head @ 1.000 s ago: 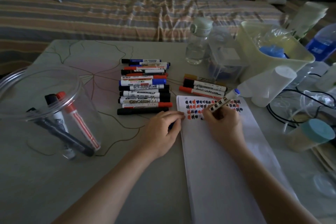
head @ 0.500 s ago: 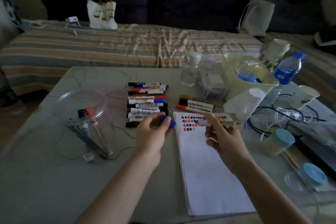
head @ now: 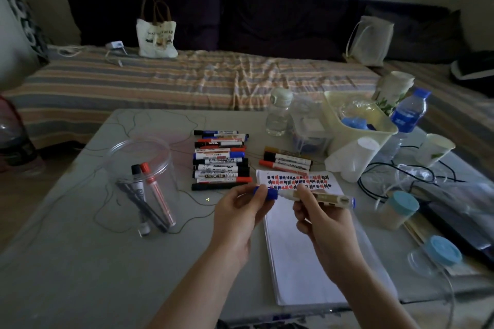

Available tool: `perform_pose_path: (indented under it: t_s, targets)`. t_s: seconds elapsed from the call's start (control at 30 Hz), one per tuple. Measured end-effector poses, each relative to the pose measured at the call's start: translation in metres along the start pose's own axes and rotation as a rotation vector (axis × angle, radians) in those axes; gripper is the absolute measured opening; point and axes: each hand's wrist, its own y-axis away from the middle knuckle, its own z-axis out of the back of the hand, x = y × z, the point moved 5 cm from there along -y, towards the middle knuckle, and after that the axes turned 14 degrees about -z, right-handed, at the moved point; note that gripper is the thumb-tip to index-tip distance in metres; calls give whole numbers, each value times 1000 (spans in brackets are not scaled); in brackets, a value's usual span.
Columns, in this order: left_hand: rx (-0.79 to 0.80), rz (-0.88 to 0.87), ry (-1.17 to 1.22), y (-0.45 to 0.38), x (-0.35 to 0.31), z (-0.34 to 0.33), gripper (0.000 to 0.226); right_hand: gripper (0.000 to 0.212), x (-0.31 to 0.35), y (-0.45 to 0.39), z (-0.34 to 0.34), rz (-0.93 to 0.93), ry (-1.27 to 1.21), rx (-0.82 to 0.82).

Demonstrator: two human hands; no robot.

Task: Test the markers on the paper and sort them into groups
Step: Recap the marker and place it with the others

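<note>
My right hand grips a blue marker by its tan barrel, held level above the paper pad. My left hand pinches the marker's blue cap, which sits at the marker's tip end. The top of the pad carries rows of red, blue and black test marks. A stacked row of several markers lies left of the pad, and three more markers lie just behind it. A clear plastic tub on the left holds a few markers.
A water bottle, a cream basket, paper cups, a blue-labelled bottle, black cables and blue-lidded jars crowd the table's right side. A striped sofa with a tote bag lies behind.
My right hand stopped writing, lifted the marker off the paper and turned it level. My left hand brought the blue cap up to the marker's tip. The camera tilted up.
</note>
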Motion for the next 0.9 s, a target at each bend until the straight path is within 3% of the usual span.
perform_pose_path:
  t_s: [0.3, 0.57, 0.9]
  targets:
    - [20, 3, -41, -1, 3, 3, 22, 20, -2, -2, -9, 22, 88, -5]
    - [21, -74, -88, -4, 5, 5, 17, 38, -16, -11, -11, -131, 4, 42]
    - [70, -86, -9, -23, 8, 11, 18, 32, -11, -21, 20, -299, -15, 169]
